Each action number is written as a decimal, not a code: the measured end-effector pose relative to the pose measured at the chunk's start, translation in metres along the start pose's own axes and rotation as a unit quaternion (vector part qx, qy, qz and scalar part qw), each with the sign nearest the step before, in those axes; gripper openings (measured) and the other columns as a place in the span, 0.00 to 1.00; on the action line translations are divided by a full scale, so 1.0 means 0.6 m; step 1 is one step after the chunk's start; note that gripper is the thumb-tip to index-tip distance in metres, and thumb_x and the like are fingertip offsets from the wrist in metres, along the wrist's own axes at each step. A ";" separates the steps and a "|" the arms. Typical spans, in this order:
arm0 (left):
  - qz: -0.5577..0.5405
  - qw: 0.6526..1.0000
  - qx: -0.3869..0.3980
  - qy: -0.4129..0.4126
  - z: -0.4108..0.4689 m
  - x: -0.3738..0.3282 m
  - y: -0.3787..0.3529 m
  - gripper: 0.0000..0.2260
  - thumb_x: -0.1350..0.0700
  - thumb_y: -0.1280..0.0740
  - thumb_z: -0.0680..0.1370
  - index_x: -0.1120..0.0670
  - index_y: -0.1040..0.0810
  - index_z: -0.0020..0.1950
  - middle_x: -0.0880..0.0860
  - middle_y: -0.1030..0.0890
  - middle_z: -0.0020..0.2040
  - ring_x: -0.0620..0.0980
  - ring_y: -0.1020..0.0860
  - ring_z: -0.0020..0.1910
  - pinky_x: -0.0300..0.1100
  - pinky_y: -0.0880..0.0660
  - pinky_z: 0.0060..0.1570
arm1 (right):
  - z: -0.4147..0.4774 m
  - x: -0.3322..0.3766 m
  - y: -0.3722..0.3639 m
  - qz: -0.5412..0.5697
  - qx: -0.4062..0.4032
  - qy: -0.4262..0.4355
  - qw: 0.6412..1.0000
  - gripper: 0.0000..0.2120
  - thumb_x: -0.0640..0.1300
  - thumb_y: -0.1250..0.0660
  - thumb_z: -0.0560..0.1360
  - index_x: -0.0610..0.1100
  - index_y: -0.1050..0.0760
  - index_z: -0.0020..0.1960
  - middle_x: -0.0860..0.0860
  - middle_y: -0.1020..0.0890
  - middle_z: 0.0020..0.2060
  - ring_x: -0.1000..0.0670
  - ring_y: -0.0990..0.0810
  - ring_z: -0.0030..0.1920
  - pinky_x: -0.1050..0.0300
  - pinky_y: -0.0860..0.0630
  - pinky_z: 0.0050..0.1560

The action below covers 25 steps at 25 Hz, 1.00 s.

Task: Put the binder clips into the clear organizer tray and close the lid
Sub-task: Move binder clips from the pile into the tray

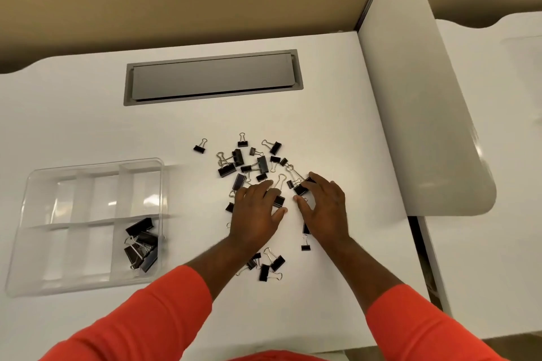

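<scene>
Black wire-handled clips [258, 164] strewn | clear compartmented tray [96, 196] | left hand [255, 214] spread on clips | right hand [325, 214] pinching one

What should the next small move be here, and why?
The left hand and right hand lie over the loose binder clips on the desk; whether either grips yet is unclear. The clear organizer tray holds only a few, in one compartment. So probably: close both hands on the clips under them and carry those to the tray.
</scene>
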<state>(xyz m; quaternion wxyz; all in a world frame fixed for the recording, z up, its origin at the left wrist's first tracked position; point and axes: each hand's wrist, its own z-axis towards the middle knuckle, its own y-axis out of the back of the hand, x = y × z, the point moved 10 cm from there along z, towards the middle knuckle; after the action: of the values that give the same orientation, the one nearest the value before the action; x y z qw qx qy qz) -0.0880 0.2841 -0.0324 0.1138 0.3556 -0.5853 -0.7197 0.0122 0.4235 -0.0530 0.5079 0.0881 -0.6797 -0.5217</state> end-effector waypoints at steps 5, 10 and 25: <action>-0.031 0.998 -0.027 0.042 -0.003 0.005 0.015 0.18 0.49 0.24 0.72 0.53 0.21 0.58 0.50 0.18 0.54 0.50 0.21 0.55 0.48 0.30 0.59 | -0.001 -0.005 0.003 0.037 0.006 -0.036 0.999 0.19 0.46 0.28 0.77 0.46 0.24 0.66 0.51 0.24 0.70 0.48 0.28 0.69 0.47 0.33 0.73; -0.067 0.996 -0.038 0.053 -0.007 0.008 0.026 0.14 0.55 0.25 0.71 0.55 0.18 0.56 0.50 0.17 0.53 0.50 0.21 0.55 0.47 0.30 0.61 | -0.010 0.006 0.022 0.052 -0.004 -0.029 0.998 0.20 0.44 0.28 0.77 0.45 0.23 0.68 0.50 0.23 0.69 0.48 0.27 0.70 0.49 0.34 0.74; -0.147 0.982 -0.100 0.066 -0.153 0.100 0.176 0.13 0.53 0.24 0.71 0.53 0.15 0.55 0.48 0.17 0.58 0.47 0.23 0.58 0.41 0.29 0.60 | -0.094 0.173 0.005 0.032 -0.046 0.047 0.997 0.20 0.43 0.26 0.76 0.41 0.21 0.66 0.47 0.22 0.68 0.48 0.26 0.69 0.49 0.32 0.71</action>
<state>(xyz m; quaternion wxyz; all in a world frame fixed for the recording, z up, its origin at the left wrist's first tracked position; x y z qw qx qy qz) -0.0988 0.1490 0.0366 0.0800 0.4716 -0.4432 -0.7582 0.0092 0.3225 0.0080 0.5592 0.0673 -0.6328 -0.5313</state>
